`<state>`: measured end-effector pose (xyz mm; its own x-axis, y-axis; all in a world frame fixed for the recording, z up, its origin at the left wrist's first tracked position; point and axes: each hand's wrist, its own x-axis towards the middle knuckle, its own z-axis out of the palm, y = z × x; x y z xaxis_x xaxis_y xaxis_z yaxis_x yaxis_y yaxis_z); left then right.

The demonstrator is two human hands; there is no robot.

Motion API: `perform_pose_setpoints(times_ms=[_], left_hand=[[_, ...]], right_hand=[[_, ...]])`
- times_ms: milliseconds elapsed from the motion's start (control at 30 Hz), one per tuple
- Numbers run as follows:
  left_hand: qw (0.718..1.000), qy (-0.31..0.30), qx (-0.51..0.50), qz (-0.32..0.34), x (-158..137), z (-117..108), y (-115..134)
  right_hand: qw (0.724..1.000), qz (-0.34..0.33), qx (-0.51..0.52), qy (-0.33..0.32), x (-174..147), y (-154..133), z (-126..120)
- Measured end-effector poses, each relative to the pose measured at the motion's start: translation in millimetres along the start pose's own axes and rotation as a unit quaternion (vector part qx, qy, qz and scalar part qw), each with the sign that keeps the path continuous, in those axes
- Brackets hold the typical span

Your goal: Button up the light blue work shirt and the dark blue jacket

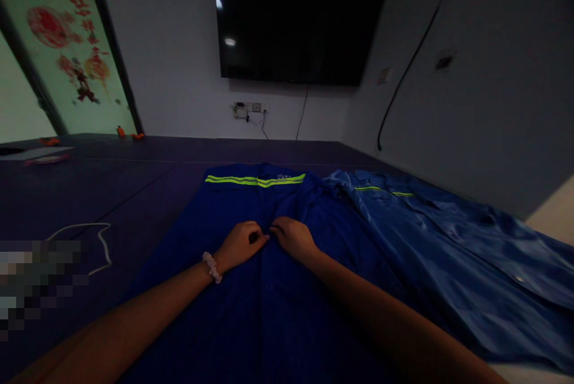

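Observation:
A dark blue work jacket [233, 210] lies spread flat in front of me, with a yellow-green reflective stripe across its chest end. My left hand [242, 245], with a pale scrunchie [212, 268] on its wrist, has thumb and fingers pinched together at the jacket's front seam. Just across that seam, my right hand [293, 237] is curled, fingertips closed on the cloth close to the left thumb. Whatever small part of the front edge lies between the fingertips is too dark to make out.
A second, lighter blue garment [430, 246] lies to the right, beside the jacket. On the left are a white cord [105, 243] and a blurred-out patch. Small orange objects [138, 136] sit by the glass door. A television [300, 19] hangs on the far wall.

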<state>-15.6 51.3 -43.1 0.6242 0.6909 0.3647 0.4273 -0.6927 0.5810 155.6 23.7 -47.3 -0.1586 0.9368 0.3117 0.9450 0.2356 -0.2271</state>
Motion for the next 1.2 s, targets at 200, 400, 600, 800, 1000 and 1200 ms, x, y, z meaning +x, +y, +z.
perform_pose_setpoints(times_ms=[200,400,600,800,1000,1200], left_hand=[[0.995,-0.104,-0.010,0.003,-16,1,25],[0.970,-0.224,-0.059,-0.079,-30,-5,43],[0.923,-0.278,-0.164,-0.210,-36,-13,44],[0.898,-0.261,-0.253,-0.248,-45,-13,45],[0.882,-0.245,-0.301,-0.268,-51,-11,44],[0.872,-0.251,-0.316,-0.276,-51,-13,43]], right_hand=[[0.998,0.052,0.019,0.018,-2,0,-5],[0.995,0.050,0.082,0.037,-4,6,-4],[0.975,0.046,0.197,0.088,-20,-13,-21],[0.939,0.033,0.287,-0.189,-59,-33,-28],[0.940,0.039,0.293,-0.169,-73,-31,-18],[0.947,0.053,0.290,-0.125,-76,-36,-19]])
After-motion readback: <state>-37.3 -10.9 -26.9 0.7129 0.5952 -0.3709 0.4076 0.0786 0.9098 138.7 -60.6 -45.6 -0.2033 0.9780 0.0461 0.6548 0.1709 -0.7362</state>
